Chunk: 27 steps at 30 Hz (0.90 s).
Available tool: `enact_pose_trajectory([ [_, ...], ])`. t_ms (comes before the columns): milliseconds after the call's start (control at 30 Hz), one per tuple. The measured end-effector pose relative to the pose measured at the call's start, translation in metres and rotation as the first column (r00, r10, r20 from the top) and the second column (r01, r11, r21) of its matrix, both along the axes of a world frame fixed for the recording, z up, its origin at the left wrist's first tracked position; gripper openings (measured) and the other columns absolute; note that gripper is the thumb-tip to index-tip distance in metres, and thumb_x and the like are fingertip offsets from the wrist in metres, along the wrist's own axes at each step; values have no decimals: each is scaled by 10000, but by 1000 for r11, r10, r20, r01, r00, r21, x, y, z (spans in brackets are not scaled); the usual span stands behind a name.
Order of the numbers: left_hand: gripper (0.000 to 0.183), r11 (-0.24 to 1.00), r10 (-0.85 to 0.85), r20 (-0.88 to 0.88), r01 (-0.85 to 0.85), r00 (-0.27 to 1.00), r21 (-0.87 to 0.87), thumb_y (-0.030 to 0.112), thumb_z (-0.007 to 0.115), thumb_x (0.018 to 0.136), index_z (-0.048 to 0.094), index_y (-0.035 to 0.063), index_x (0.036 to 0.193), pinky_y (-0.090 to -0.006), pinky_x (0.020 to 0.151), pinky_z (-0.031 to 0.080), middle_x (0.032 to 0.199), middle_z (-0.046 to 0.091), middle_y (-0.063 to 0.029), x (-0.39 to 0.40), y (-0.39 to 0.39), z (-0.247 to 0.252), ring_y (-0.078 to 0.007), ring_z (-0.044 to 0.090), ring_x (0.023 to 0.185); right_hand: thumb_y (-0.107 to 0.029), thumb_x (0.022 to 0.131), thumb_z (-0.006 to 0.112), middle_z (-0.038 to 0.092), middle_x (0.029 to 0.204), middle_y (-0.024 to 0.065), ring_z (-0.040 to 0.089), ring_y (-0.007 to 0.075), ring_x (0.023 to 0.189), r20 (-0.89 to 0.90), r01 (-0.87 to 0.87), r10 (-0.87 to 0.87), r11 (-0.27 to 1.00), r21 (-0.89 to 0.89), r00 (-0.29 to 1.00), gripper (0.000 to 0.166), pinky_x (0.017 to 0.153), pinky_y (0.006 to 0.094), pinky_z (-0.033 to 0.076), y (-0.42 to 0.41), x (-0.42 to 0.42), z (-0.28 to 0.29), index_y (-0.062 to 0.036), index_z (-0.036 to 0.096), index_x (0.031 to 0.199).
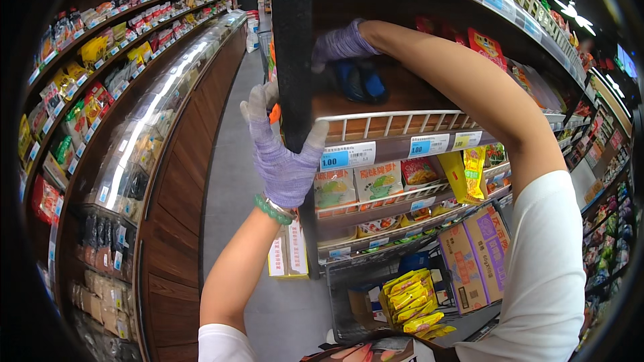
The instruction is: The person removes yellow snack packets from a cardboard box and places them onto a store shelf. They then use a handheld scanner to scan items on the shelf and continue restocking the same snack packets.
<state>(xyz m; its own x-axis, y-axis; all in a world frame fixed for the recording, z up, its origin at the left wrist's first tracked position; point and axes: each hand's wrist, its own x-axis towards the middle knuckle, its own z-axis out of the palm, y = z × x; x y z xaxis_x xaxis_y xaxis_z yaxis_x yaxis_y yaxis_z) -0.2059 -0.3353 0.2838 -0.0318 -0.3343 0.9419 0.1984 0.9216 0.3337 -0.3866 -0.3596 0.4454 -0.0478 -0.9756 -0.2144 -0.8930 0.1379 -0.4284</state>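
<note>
My left hand (284, 156), in a lilac knit glove with pale fingertips, is against the black shelf post (296, 50). Its fingers are spread to the post's left, and the thumb lies to the right by the white wire rail (397, 123). My right hand (339, 45), gloved alike, reaches into the brown shelf (417, 93) above that rail. It is blurred and its fingers are partly behind the post. Just below it is a crumpled blue-and-black item (362, 81), perhaps a cloth; whether the hand touches it, I cannot tell.
Below are lower shelves with snack packets (380, 181) and a hanging yellow packet (473, 173). A dark cart (347, 329) holds yellow packets (412, 296) and a cardboard carton (473, 256). Bulk bins (146, 146) line the aisle's left; a carton (288, 251) stands by the post.
</note>
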Motion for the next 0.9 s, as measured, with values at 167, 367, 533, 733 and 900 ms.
enact_pose_trajectory([
  [167,916,992,111,1,-111,994,-67,160,742,779,142,143,1471,-371,1047,328,1350,396,-162,3,0,3,-265,423,1234,-223,763,675,608,1081,93,551,217,950,-95,77,-75,997,17,993,388,829,363,445,17,24,-3,-94,635,1128],
  [367,843,967,241,8,-239,971,-91,200,731,775,228,96,1443,-447,1125,176,1364,437,-154,0,7,8,-286,417,1277,-208,720,722,665,963,106,621,245,815,-404,-84,65,996,-29,912,329,689,380,500,8,23,-22,-96,694,1028],
  [533,838,943,332,122,-332,936,-21,212,728,763,234,75,1427,-488,1137,101,1363,455,-130,6,15,5,-302,420,1279,-213,713,721,672,1019,140,641,303,888,-448,-120,17,972,-202,894,374,747,389,508,2,43,-47,-54,678,1049],
  [733,797,931,313,266,-350,912,104,165,730,734,301,78,1401,-499,1134,100,1342,471,-114,55,45,-43,-266,409,1281,-253,699,750,647,1045,228,636,328,991,-356,45,-260,857,-513,898,447,832,389,502,11,20,-50,-2,657,1056],
  [900,760,767,291,545,-532,786,358,139,709,743,327,68,1397,-492,1134,102,1394,424,-105,168,75,-176,-247,367,1310,-337,807,679,671,892,125,646,224,757,480,604,-396,670,-432,783,302,672,373,541,96,7,12,-51,702,902],
])
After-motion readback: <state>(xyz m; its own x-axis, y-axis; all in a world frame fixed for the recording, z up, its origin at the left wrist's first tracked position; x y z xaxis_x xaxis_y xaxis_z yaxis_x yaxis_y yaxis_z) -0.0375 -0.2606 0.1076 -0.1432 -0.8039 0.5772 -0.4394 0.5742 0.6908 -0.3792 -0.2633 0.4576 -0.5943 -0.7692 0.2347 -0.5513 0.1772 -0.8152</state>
